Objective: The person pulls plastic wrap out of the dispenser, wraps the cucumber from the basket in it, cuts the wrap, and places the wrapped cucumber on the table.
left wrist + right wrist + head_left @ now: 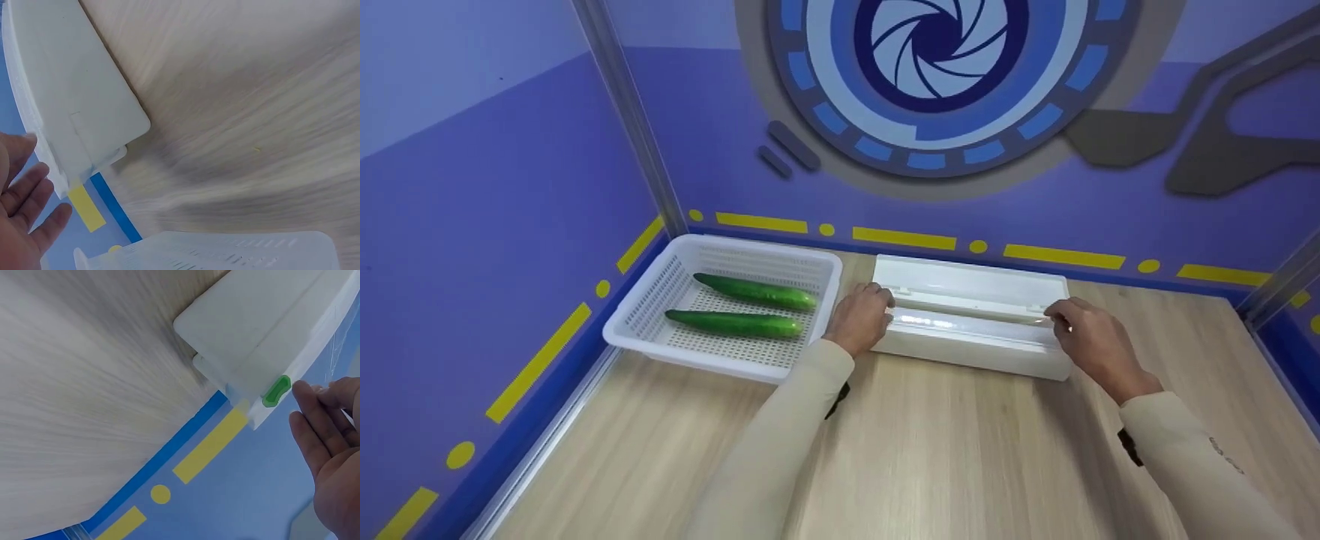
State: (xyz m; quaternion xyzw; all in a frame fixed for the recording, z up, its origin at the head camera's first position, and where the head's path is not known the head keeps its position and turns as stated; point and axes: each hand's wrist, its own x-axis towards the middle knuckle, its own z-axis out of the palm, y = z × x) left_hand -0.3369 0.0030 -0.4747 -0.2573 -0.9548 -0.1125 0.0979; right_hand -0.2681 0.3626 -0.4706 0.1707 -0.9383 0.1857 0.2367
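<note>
A white plastic wrap dispenser [971, 356] lies on the table with its lid [971, 277] raised at the back. Clear plastic wrap [945, 322] shows shiny along its opening. At the dispenser's left end is my left hand [861, 319], thumb and fingers slightly apart at the edge in the left wrist view; whether they touch the film is unclear. My right hand [1095, 341] pinches the film between thumb and index finger at the right end. The right wrist view shows film rising to those fingertips and a green piece [277, 391] on the dispenser's end.
Left of the dispenser, a white perforated basket [697, 358] holds two cucumbers, a rear one [754, 291] and a front one [735, 324]. The wooden table [945, 450] ends at a blue-purple back wall [720, 142] and a side wall [472, 262].
</note>
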